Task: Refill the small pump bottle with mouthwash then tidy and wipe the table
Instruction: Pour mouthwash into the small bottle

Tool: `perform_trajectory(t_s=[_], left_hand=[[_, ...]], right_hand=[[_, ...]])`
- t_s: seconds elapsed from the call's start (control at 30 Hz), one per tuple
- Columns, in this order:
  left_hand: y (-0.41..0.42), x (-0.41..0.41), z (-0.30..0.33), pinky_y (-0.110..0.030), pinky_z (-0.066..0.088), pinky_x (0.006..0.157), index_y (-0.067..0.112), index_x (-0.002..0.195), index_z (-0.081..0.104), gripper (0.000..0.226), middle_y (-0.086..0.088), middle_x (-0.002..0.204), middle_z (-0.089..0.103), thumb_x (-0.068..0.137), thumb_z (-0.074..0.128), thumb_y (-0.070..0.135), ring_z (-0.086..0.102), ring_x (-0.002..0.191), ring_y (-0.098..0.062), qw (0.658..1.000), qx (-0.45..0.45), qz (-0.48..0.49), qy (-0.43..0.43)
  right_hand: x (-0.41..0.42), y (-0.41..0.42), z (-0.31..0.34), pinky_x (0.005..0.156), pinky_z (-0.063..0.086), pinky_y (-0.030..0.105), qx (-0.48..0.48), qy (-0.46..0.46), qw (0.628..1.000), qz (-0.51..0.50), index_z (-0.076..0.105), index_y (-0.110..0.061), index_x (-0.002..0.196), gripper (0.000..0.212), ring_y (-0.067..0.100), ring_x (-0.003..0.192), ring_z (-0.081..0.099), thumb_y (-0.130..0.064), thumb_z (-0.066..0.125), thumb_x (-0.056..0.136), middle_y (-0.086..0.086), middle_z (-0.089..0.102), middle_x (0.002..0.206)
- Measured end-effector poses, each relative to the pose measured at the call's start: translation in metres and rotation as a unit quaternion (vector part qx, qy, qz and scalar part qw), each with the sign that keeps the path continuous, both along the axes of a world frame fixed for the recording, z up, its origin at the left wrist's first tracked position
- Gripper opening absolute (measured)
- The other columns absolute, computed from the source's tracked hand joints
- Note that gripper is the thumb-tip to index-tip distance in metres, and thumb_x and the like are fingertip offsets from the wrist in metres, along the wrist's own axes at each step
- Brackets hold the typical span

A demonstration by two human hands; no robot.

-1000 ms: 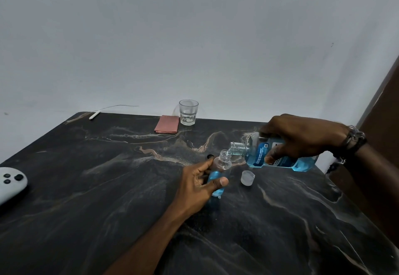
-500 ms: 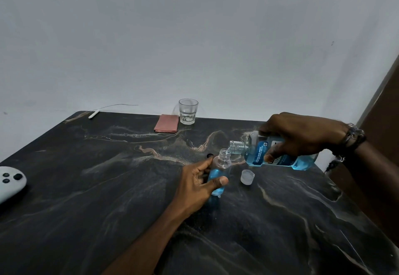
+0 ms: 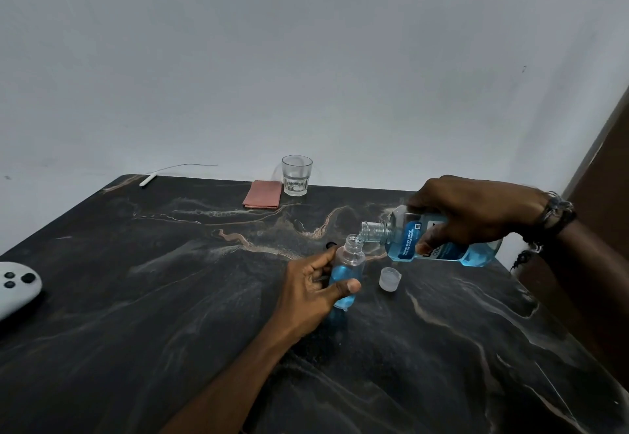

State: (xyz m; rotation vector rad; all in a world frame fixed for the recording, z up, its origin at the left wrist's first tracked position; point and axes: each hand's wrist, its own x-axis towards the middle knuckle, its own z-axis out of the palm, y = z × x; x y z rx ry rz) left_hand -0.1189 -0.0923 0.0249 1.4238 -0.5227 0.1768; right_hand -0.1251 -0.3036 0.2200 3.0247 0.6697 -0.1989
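Mouthwash pour into small bottle

Left hand (image 3: 308, 289) grips small pump bottle (image 3: 347, 275), upright on dark marble worktop (image 3: 136, 331), neck open, part full of blue liquid. Right hand (image 3: 473, 215) clamped on mouthwash bottle (image 3: 439, 241), tipped nearly flat, its mouth just over the small bottle's neck. Clear cap (image 3: 389, 279) on worktop just right of small bottle. At far edge: pink cloth (image 3: 262, 194) beside empty glass (image 3: 296, 180), white cable (image 3: 163, 174). White controller (image 3: 15, 287) at left edge.
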Motion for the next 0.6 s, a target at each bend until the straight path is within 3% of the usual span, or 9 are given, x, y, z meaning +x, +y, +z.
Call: perform_trajectory(t_s=[0.27,0.47,0.6], left_hand=[[-0.0001,0.0002,0.0002,-0.016,0.056,0.078,0.052,0.104,0.069,0.052,0.019,0.106,0.075,0.076,0.081,0.009,0.072,0.100,-0.008,1.000,-0.010,-0.006,-0.004],[-0.0015,0.0012,-0.0008,-0.025,0.058,0.083,0.042,0.108,0.071,0.045,0.006,0.110,0.076,0.068,0.084,0.026,0.072,0.103,-0.015,1.000,-0.021,-0.001,0.004],[-0.0016,0.0015,-0.0003,-0.023,0.058,0.081,0.044,0.108,0.071,0.046,0.008,0.109,0.076,0.068,0.085,0.025,0.073,0.102,-0.015,1.000,-0.021,-0.004,0.003]], right_hand=[[-0.0011,0.0025,0.0012,0.072,0.057,0.038,-0.004,-0.006,1.000,0.000,0.071,-0.031,0.100,0.027,0.008,0.078,0.065,-0.044,0.077,0.078,-0.006,0.071,0.091],[-0.0006,0.0018,0.0017,0.063,0.052,0.022,-0.001,-0.011,1.000,0.003,0.070,-0.028,0.099,0.028,0.000,0.074,0.061,-0.044,0.077,0.077,-0.012,0.068,0.089],[0.0002,0.0015,0.0009,0.071,0.056,0.032,-0.001,-0.010,1.000,0.004,0.070,-0.028,0.101,0.031,0.004,0.079,0.062,-0.046,0.077,0.077,-0.010,0.068,0.092]])
